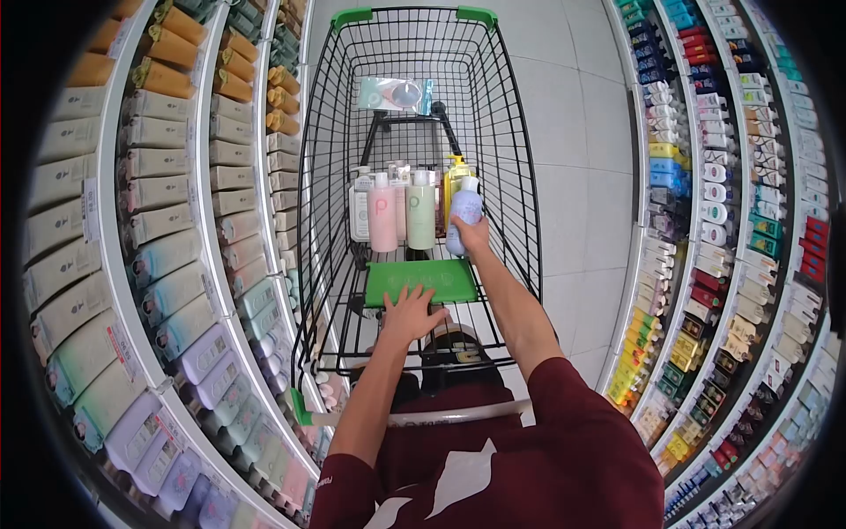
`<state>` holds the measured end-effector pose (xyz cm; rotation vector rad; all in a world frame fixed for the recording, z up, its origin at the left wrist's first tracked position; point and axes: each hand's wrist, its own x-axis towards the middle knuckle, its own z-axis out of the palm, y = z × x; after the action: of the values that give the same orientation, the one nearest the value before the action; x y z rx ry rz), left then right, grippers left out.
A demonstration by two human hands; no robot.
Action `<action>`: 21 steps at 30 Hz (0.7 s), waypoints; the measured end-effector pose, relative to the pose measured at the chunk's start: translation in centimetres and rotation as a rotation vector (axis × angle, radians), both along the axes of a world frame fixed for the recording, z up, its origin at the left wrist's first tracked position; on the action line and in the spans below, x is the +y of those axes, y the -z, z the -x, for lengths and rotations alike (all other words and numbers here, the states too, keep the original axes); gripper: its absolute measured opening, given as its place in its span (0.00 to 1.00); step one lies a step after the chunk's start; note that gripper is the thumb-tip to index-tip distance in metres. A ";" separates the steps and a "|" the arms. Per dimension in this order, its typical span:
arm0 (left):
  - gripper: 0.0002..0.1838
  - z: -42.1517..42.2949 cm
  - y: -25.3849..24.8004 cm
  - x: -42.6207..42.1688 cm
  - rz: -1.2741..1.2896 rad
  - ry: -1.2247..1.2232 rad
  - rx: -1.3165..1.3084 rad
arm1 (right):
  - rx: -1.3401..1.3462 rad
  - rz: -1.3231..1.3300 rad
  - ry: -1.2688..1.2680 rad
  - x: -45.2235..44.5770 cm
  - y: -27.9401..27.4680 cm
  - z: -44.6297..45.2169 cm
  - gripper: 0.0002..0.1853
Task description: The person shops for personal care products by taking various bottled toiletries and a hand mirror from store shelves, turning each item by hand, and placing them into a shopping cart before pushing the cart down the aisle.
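Inside the black wire shopping cart (520,150), my right hand (471,234) is closed around a lavender bottle (467,207) with a white cap, which leans slightly. Just left of it stand a pale green bottle (421,216) and a pink bottle (382,216), both upright with white caps. Behind these are a yellow pump bottle (456,172), a clear-and-white bottle (359,212) and others partly hidden. My left hand (411,316) lies with fingers spread against the near edge of the green plastic flap (419,280) of the cart's seat.
A flat light-blue packet (395,94) lies toward the cart's far end. The cart's white handle bar (423,413) is close to my body. Shelves of boxes and tubes (163,172) line the left side, and shelves of small packages (714,212) the right. Grey floor tiles (573,132) run alongside.
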<state>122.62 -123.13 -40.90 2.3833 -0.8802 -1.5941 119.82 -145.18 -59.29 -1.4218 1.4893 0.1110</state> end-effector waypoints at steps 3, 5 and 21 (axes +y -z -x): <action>0.41 0.1 1.5 0.9 -0.011 0.000 0.040 | 0.017 0.079 -0.070 -0.6 0.5 -0.3 0.51; 0.40 0.2 2.3 1.2 0.051 -0.019 0.049 | 0.038 0.130 -0.120 -1.3 1.4 -0.2 0.52; 0.42 -0.4 2.8 0.2 -0.004 -0.025 0.059 | 0.176 0.473 -0.258 1.1 2.8 0.8 0.45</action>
<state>122.98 -122.91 -43.69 2.3273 -0.8338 -1.6498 119.02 -144.10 -62.09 -2.0288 1.5297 0.0443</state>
